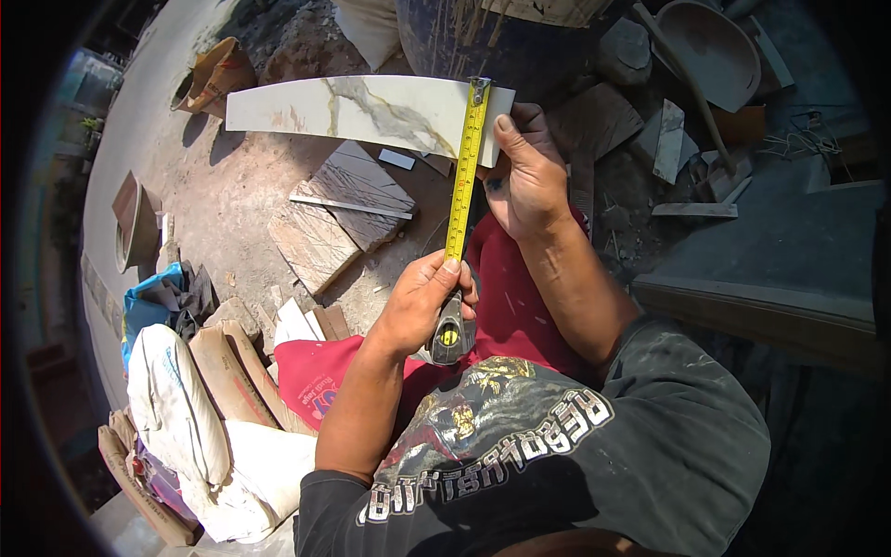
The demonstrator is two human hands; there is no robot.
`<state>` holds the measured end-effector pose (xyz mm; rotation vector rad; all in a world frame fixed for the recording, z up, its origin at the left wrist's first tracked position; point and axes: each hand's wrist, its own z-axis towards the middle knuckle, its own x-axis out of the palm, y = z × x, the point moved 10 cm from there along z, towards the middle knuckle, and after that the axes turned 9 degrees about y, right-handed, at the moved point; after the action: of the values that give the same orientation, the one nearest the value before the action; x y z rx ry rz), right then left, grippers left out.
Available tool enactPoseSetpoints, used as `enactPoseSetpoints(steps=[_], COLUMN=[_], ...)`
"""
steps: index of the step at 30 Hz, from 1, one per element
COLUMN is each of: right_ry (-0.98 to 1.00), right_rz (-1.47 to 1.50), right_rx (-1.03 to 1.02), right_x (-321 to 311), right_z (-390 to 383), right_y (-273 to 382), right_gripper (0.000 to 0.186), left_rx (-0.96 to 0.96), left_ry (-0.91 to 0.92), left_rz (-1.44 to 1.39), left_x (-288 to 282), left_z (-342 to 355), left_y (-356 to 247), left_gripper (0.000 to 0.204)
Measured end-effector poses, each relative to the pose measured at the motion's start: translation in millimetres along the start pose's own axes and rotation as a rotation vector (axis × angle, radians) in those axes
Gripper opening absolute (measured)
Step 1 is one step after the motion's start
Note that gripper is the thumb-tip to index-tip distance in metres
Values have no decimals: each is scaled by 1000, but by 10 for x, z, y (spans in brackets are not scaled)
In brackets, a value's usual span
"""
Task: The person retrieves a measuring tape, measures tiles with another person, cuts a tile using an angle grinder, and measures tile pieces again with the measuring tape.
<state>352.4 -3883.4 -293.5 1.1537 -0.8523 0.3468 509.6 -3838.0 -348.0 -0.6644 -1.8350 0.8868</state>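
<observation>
"White, grey-veined strip point(371, 107): where is it, exactly?"

"Held up off the ground point(246, 213), its patterned face in view and its long body reaching out to the left. The right hand point(534, 176) has it by the right end, thumb on the face, the other fingers mostly hidden behind, so it's pinched between them."

"And across it?"

"A yellow tape measure point(461, 200). Its metal hook point(479, 90) sits at the strip's far edge, close to the held end, and the blade runs over the face and beyond the near edge. The left hand point(418, 302) wraps its fingers round the dark case point(447, 339), thumb pressed on the blade by the mouth."

"Looks like a width reading to me. How's it done well?"

"Check that the hook really catches the edge; I can't tell that from here. Keep the blade flat, taut and in line with the short end, since a slant would read long. Then read at the near edge, looking straight down on it."

"Anything to watch?"

"That far left end has no hand under it, so it could dip or twist. A slip might chip it on the streaked stone slabs point(320, 239) below, where a narrow pale offcut point(351, 206) lies."
</observation>
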Motion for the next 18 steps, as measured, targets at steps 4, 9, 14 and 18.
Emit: enactPoseSetpoints(steps=[4, 9, 14, 18], right_ry=[-12, -5, 13, 4], right_rz=[21, 8, 0, -47], right_rx=[-9, -37, -55, -70], right_x=[-100, -91, -102, -90], right_z=[3, -16, -32, -61], right_y=[16, 82, 115, 151], right_gripper=[19, 17, 18, 19], left_rx=[-23, -42, -38, -40], left_ry=[-2, -11, 0, 38], left_rz=[11, 25, 10, -8], left_x=[-5, -32, -28, -9], left_z=[52, 60, 57, 53], left_y=[47, 96, 93, 106], left_gripper=[33, 33, 32, 31])
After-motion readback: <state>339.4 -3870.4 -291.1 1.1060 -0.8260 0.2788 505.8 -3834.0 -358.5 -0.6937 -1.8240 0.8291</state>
